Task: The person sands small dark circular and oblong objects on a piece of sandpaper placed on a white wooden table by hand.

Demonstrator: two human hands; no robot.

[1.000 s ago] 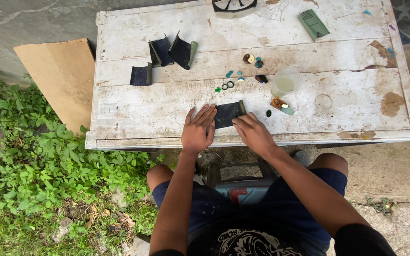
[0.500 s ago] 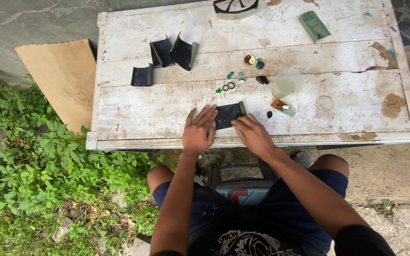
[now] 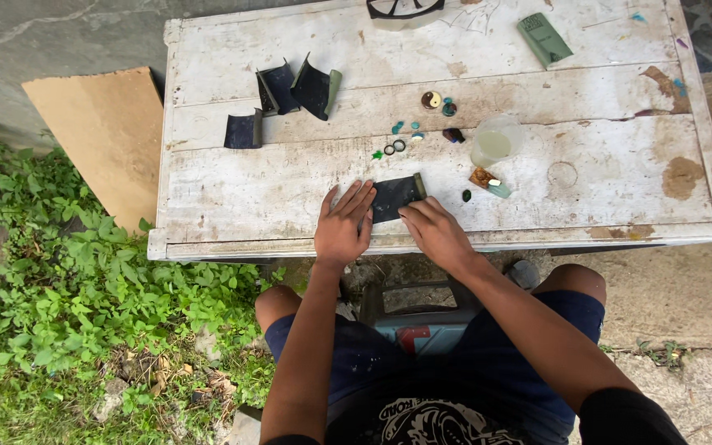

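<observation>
Table: worn white wooden table, its paint flaking.
Sandpaper: dark sheet flat near the front edge.
Left hand: open, fingers spread, pressing the sheet's left end.
Right hand: fingers curled at the sheet's near right edge; grip unclear.
Cup: clear plastic cup beyond, to the right.

dark blue shorts, black shirt (white print)
</observation>
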